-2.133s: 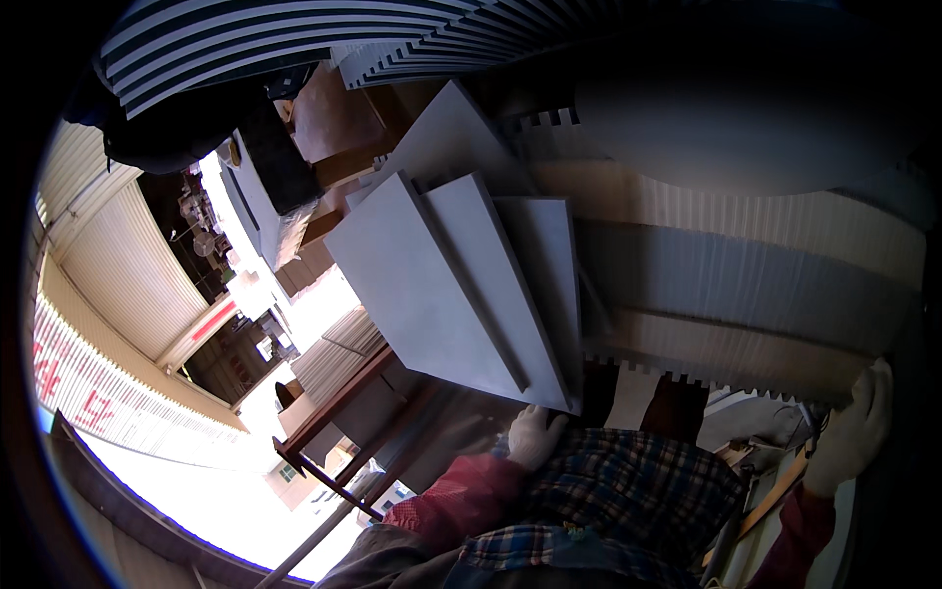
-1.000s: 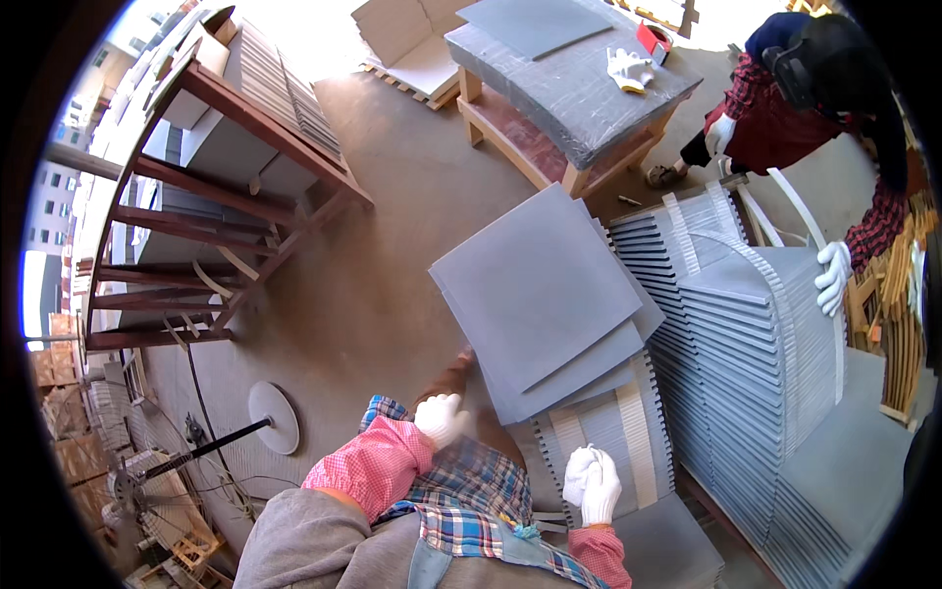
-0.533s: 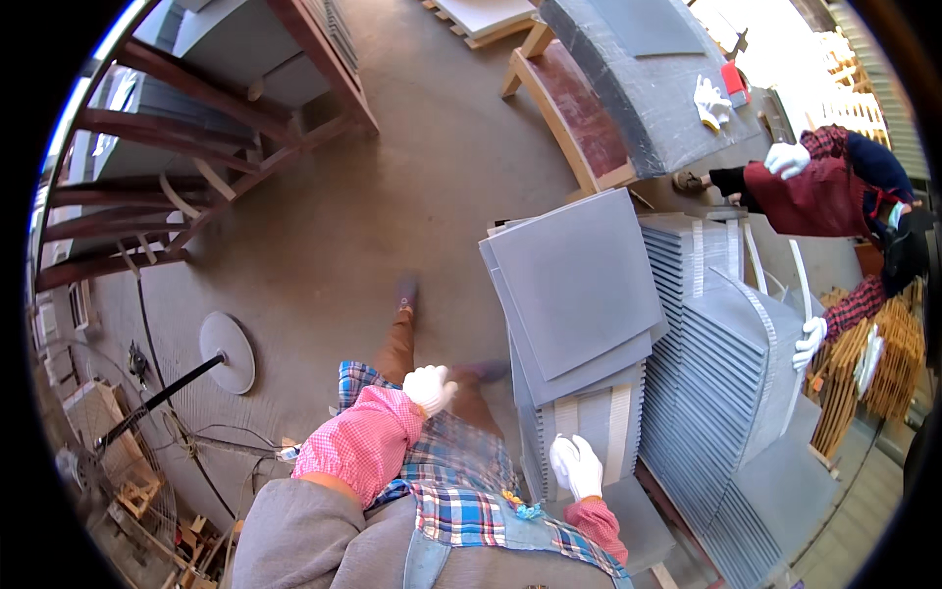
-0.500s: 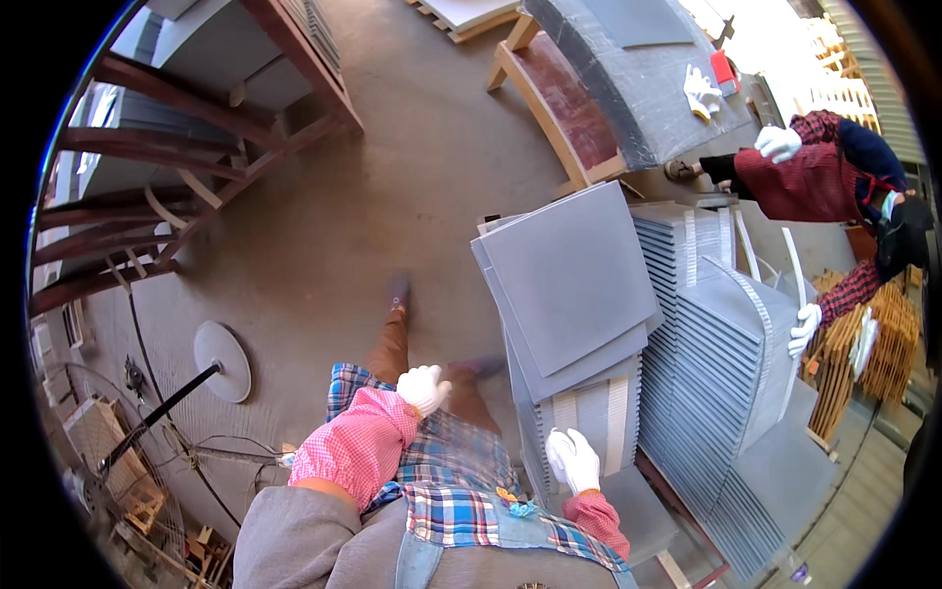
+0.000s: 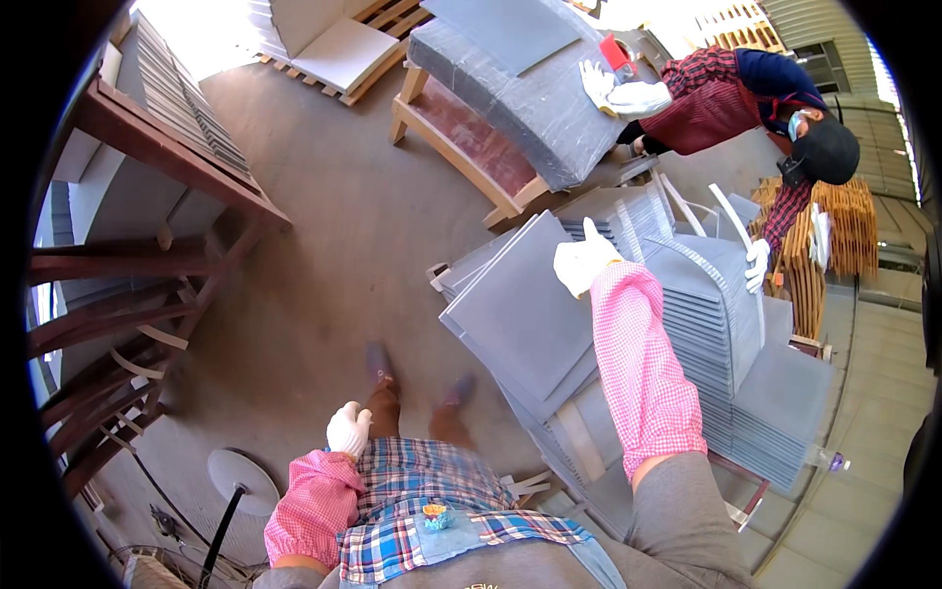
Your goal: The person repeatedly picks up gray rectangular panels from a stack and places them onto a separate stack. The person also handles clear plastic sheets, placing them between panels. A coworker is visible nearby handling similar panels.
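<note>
My right hand (image 5: 584, 259), in a white glove, is stretched out over the far right edge of a tilted stack of flat grey panels (image 5: 535, 309). One finger points away from me and nothing shows in it; whether it touches the panels I cannot tell. Low by my apron hangs my left hand (image 5: 349, 429), also white-gloved, its fingers loosely curled with nothing visible in them. Right of the tilted stack, a taller stack of grey sheets (image 5: 702, 324) carries pale curved strips along its side.
A co-worker (image 5: 756, 108) bends beside the stacks, one gloved hand (image 5: 758, 265) at a pale strip. Beyond stands a grey-topped table (image 5: 491, 98) with a red object (image 5: 617, 54). A dark red rack (image 5: 177, 147) is on the left, a round disc on a pole (image 5: 243, 483) near my left arm.
My right hand has reached forward from the near side of the panel stack to over its far right edge. My left hand has moved left. The view has turned, shifting the scene.
</note>
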Motion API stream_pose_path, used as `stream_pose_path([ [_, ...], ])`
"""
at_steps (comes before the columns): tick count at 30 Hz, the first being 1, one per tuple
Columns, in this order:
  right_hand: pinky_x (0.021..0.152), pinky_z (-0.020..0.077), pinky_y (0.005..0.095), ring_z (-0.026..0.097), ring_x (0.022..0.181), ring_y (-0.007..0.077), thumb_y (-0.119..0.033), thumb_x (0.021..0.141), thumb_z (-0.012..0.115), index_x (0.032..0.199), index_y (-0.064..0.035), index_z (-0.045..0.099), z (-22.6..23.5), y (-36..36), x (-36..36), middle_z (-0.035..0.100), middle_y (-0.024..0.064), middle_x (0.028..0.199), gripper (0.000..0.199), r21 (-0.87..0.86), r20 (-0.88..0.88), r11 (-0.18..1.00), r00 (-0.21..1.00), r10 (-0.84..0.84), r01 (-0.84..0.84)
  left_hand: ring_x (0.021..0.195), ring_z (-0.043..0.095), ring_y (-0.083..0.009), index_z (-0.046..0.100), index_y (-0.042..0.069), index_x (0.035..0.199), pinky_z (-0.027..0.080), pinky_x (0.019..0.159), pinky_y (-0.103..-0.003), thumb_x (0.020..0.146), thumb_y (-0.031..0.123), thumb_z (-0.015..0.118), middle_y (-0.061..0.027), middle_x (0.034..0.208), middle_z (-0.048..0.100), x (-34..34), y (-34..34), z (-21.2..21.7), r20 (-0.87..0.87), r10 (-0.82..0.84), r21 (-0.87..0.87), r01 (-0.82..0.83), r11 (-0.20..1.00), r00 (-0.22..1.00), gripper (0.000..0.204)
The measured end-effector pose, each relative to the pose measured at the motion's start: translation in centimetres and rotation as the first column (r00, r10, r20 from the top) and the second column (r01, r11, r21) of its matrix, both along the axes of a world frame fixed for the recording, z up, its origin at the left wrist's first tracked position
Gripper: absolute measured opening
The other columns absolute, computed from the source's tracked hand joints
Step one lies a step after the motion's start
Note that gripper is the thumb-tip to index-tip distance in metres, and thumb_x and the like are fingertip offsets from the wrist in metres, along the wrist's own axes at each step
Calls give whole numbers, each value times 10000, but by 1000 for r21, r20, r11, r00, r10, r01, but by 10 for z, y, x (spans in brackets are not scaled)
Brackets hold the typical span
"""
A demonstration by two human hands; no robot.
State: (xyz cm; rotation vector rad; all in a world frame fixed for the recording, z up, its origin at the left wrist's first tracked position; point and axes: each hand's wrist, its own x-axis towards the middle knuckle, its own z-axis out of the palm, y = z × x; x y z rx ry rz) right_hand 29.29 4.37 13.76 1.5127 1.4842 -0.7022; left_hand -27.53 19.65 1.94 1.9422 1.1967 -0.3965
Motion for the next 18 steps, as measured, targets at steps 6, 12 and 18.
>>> stream_pose_path([
  [6, 1155, 377, 497, 665, 1213, 315, -270, 987, 562, 1259, -91, 691, -18, -92, -79, 698, 150, 1288, 351, 292, -38, 888, 932, -361, 356, 981, 708, -442, 716, -31, 1103, 543, 902, -487, 929, 317, 604, -284, 1000, 733, 10, 11, 8, 24, 30, -70, -28, 997, 999, 405],
  [12, 1048, 492, 457, 636, 1214, 427, -570, 963, 544, 1308, -93, 671, -19, -233, -225, 684, 242, 1285, 602, 302, -469, -319, -151, -870, 898, 1054, 702, -437, 726, -8, 1152, 531, 957, -479, 923, 372, 609, -279, 1071, 735, 33, 9, 15, -29, -142, -116, 138, 984, 989, 458],
  [18, 1024, 510, 471, 665, 1159, 446, -518, 924, 567, 1166, -114, 763, 25, -389, -353, 722, 258, 1174, 510, 371, -114, -430, -419, -901, 823, 991, 726, -397, 758, 3, 1083, 551, 916, -458, 918, 336, 630, -232, 1021, 761, 83, -11, 30, -20, -287, -67, 285, 956, 958, 393],
])
